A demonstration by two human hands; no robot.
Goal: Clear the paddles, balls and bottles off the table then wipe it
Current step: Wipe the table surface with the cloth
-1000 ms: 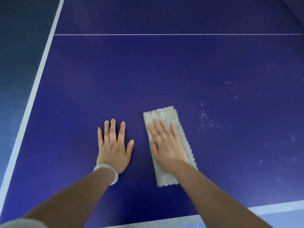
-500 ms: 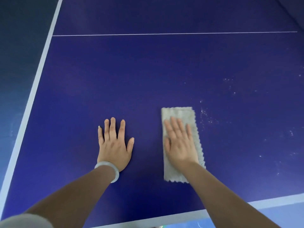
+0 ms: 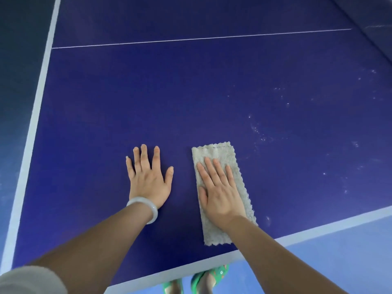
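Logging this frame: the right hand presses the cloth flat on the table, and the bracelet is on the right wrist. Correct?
Not quite: the head view shows the bracelet on the left wrist, behind the left hand. The right hand does press the cloth flat on the table.

The blue table [image 3: 191, 92] bears a grey cloth [image 3: 216, 151], a flat left hand [image 3: 148, 179] and pale specks [image 3: 257, 130].

text: none legible; labels: none; numbers: none
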